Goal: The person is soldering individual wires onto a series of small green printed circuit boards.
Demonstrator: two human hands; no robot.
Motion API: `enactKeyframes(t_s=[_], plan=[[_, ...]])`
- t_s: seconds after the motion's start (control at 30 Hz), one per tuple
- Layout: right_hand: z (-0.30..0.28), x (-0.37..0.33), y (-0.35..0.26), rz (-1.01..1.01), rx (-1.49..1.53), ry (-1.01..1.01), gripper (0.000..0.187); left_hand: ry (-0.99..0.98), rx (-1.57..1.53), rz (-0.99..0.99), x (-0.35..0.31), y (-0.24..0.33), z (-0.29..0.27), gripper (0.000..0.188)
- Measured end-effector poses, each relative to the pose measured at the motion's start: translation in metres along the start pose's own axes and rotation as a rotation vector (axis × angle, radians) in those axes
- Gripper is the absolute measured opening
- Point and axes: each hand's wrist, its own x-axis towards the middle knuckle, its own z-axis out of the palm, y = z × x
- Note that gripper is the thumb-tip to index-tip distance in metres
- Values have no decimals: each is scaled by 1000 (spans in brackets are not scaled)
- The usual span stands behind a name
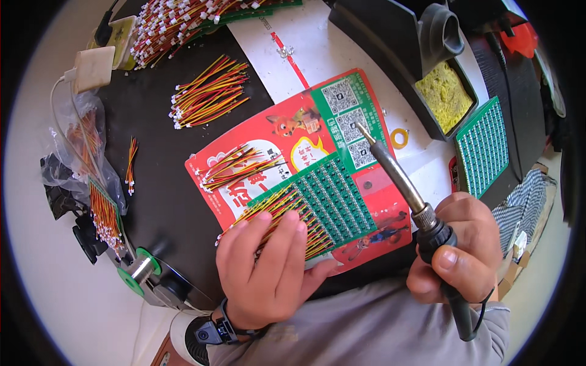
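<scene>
My right hand (461,259) is closed round the dark handle of a soldering iron (406,183). Its metal tip points up and left, above a card with printed square codes. Flat over a row of red, yellow and black wires (284,210), my left hand (262,268) has its fingers stretched out. These wires lie across the left part of a green circuit board panel (339,198) with rows of small parts. Beneath the panel is a red printed mat (268,137). A small bunch of loose wires (238,168) rests on that mat, just beyond the panel.
Connector wires (210,91) lie piled on the dark table (146,165), with more heaped at the far left. At the far right stands an iron holder with a yellow sponge (445,97), beside another green panel (485,146). A solder spool (140,268) sits at the left.
</scene>
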Motion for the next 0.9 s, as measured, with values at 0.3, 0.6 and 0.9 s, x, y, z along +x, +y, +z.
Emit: enactKeyframes(t_s=[0.3, 0.6, 0.9], plan=[[3, -1, 5, -64, 1, 30, 42, -10, -17, -1, 0, 2, 0, 51], [3, -1, 4, -68, -21, 50, 41, 9, -59, 29, -2, 4, 2, 45], [4, -2, 5, -73, -7, 48, 41, -1, -88, 40, -2, 1, 2, 41]])
